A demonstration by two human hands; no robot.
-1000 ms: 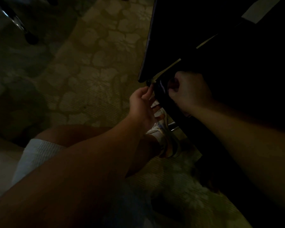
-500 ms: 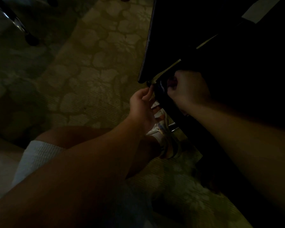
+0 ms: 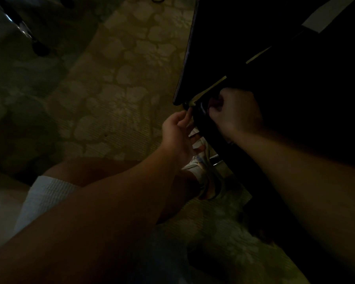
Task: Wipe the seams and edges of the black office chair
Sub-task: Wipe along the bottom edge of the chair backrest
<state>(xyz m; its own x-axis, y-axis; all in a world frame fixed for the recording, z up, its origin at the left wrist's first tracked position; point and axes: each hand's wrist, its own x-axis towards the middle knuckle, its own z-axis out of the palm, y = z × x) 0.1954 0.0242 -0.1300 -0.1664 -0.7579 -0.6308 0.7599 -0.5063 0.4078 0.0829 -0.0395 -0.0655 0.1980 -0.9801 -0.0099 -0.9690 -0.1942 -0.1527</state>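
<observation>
The black office chair (image 3: 285, 58) fills the right side of the dim view, with a pale strip along a seam near its lower-left corner. A black curved bar (image 3: 203, 121) of the chair runs down from that corner. My left hand (image 3: 178, 134) holds this bar from the left, its thumb up by the corner and its fingers under the bar. On the bar's right side, my right hand (image 3: 237, 111) has its fingers curled tight over the top end. No cloth can be made out in the dark.
Patterned beige carpet (image 3: 121, 78) lies to the left. My bare knee and a white shoe (image 3: 205, 171) sit under the hands. A chrome leg with a black foot (image 3: 27, 35) stands at the far left.
My right hand has shifted slightly up along the bar's top end. The left hand stays where it was.
</observation>
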